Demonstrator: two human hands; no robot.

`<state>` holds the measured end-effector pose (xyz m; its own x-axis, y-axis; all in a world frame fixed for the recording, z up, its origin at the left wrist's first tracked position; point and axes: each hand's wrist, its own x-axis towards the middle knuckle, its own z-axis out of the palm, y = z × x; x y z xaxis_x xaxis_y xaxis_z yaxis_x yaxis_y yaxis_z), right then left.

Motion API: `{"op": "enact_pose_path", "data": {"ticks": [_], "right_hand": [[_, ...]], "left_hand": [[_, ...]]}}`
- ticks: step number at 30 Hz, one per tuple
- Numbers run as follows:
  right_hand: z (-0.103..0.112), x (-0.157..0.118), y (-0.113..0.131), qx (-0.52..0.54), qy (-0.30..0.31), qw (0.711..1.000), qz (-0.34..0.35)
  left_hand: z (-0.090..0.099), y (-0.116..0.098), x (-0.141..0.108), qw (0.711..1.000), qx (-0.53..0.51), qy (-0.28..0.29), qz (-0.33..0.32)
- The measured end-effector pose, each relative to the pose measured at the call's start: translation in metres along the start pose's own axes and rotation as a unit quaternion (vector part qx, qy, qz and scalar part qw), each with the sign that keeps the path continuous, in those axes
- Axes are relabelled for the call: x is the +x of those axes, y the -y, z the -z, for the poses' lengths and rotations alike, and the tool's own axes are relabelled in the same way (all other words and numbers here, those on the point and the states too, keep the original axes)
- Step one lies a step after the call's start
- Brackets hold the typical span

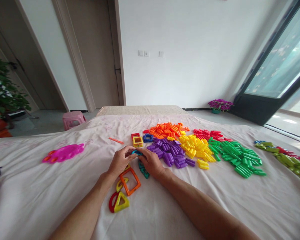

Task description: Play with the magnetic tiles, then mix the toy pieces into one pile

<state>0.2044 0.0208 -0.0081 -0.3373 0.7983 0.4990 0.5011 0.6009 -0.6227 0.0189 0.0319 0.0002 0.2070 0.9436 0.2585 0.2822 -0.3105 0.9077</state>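
I had the blue piece [137, 152] up between my two hands, just above the cloth [190, 206] and on the near side of the yellow square [138, 144]. A piece that small, I judged, called for a light pinch at its edges, with the fingertips kept off whatever side had to show or meet another piece. Small turns, one hand steadying and the other guiding, seemed better than any push. My wrists also needed to stay raised, since the orange square [134, 190] lay near my left wrist and the teal pieces [144, 170] lay under and beside my right hand; a dropped forearm could have knocked either askew.

My left hand [121, 160] was closed down to a narrow pinch, thumb and forefinger on the blue piece from its left. My right hand [152, 162] came in from the other side, fingers bent and nearly together, their tips on the same piece. How hard either one pressed I cannot tell, and the fingers covered much of the piece, so its full shape was hidden. Whether my right palm touched the teal pieces I cannot say. The purple pile [168, 151] lay just beyond my right knuckles, not in my grasp.
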Motion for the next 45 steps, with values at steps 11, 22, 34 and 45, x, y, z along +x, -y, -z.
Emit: {"op": "enact_pose_path", "data": {"ticks": [11, 22, 34, 45], "right_hand": [[0.012, 0.005, -0.008, 0.105, -0.097, 0.985, -0.100], [0.039, 0.007, 0.010, -0.144, 0.147, 0.979, -0.004], [0.039, 0.016, -0.002, -0.130, 0.031, 0.991, 0.000], [0.027, 0.020, -0.021, -0.145, 0.053, 0.988, 0.030]], "left_hand": [[0.004, 0.017, 0.012, 0.992, 0.037, -0.108, 0.049], [0.010, 0.017, 0.014, 0.972, 0.230, -0.039, 0.028], [0.012, 0.008, 0.008, 0.938, 0.343, -0.021, 0.033], [0.011, 0.013, 0.011, 0.947, 0.320, -0.011, 0.029]]}}
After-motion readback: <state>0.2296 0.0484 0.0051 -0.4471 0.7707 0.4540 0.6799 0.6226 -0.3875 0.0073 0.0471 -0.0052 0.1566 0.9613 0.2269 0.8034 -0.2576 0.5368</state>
